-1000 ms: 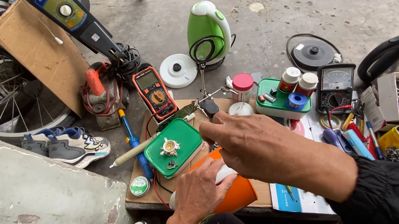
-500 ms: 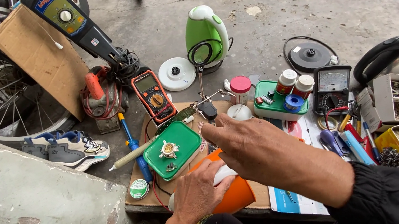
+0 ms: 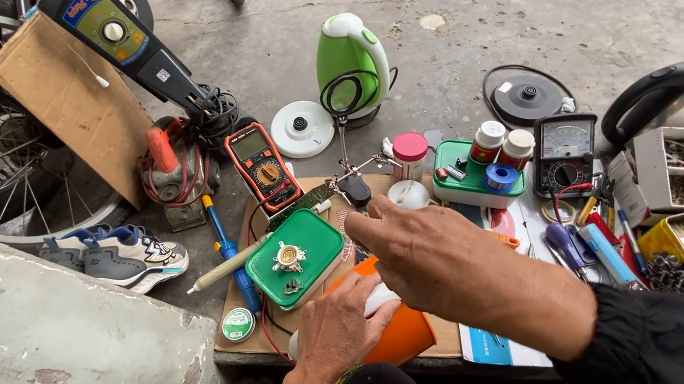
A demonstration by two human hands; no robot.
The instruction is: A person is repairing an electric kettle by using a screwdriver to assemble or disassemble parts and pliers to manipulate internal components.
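Note:
My left hand (image 3: 334, 332) grips an orange object with a white part (image 3: 396, 334) at the near edge of a low wooden board (image 3: 234, 343). My right hand (image 3: 424, 247) reaches over it, index finger stretched toward a small clamp stand (image 3: 351, 184) that holds a green circuit board (image 3: 301, 202). What the right fingers hold, if anything, is hidden. A green box (image 3: 296, 258) with a small white part and screws on its lid lies just left of both hands.
An orange multimeter (image 3: 261, 166), a green kettle (image 3: 351, 59) with its white base (image 3: 301, 129), a black analog meter (image 3: 564, 152), jars on a green tray (image 3: 481, 178), a screwdriver (image 3: 227, 251), tool bins at right, shoes (image 3: 117, 252) and a bicycle wheel at left.
My right hand has drawn back slightly from the clamp stand. My left hand keeps its hold on the orange object.

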